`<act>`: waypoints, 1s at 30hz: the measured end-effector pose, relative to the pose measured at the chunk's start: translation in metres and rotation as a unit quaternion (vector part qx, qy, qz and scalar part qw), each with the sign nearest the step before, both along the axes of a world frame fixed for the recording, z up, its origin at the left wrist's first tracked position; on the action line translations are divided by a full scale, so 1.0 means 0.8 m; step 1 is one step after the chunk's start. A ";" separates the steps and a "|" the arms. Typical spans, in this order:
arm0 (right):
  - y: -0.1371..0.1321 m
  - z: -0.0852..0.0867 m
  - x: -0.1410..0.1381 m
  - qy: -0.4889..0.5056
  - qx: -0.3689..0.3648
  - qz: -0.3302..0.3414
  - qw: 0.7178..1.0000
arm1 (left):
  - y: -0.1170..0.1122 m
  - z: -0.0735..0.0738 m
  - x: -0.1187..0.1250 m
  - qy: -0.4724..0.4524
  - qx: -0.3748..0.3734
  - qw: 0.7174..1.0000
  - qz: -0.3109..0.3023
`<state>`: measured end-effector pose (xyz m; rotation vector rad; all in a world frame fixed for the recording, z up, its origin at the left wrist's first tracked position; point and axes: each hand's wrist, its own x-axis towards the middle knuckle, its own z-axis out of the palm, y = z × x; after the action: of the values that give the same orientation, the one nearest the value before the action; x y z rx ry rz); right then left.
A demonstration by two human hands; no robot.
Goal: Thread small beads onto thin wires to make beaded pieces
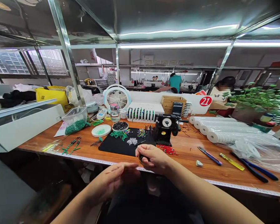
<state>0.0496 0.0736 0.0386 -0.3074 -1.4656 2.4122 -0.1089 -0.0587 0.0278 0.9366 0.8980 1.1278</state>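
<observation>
- As the right hand (153, 158) pinches a small dark piece (141, 158) between its fingers, the grip hangs just in front of the black mat (112, 147).
- Left hand (114, 182): grip spread, just nearer the person than the mat.

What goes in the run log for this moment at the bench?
Left hand: open, nothing seen held | Right hand: pinching small dark item | Nearby: black mat, dial machine, red pieces

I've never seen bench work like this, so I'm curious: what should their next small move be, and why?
Probably bring the open left hand in to steady the small dark piece pinched in the right hand: the left hand is empty and close by, and the piece is tiny.
</observation>
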 end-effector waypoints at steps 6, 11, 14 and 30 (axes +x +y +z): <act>-0.024 -0.002 0.022 -0.001 -0.032 -0.017 0.999 | -0.054 -0.012 -0.060 0.266 -0.015 0.937 0.226; -0.035 0.005 0.029 0.043 -0.058 0.028 0.997 | -0.067 -0.032 -0.053 0.375 -0.014 0.899 0.224; -0.035 0.007 0.027 0.062 -0.074 0.051 0.994 | -0.053 -0.033 -0.027 0.332 0.014 0.923 0.192; -0.028 -0.016 0.033 0.031 -0.065 -0.047 0.996 | -0.057 -0.019 -0.035 0.191 -0.041 0.929 0.313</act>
<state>0.0764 0.0510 0.0259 -0.3211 -1.2422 2.4230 -0.1369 -0.1040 0.0125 0.8326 1.6300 1.4509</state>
